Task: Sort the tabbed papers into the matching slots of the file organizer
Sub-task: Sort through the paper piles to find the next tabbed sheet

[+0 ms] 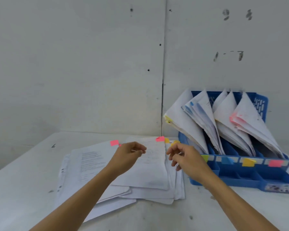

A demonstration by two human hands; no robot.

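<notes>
My left hand (130, 153) curled over papers (150, 174), grip unclear; right hand (184, 158) loose, empty; organizer (240, 179) beside, on tabletop (32, 180).

Paper pile (150, 172) on table (23, 189); file organizer (240, 179) just right; sorted papers (178, 120) in its slots

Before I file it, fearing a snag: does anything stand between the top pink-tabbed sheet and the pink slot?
The pink slot is the organizer's far-right one, so three leaning paper stacks stand between it and the pink-tabbed sheet; lift over them.
</notes>
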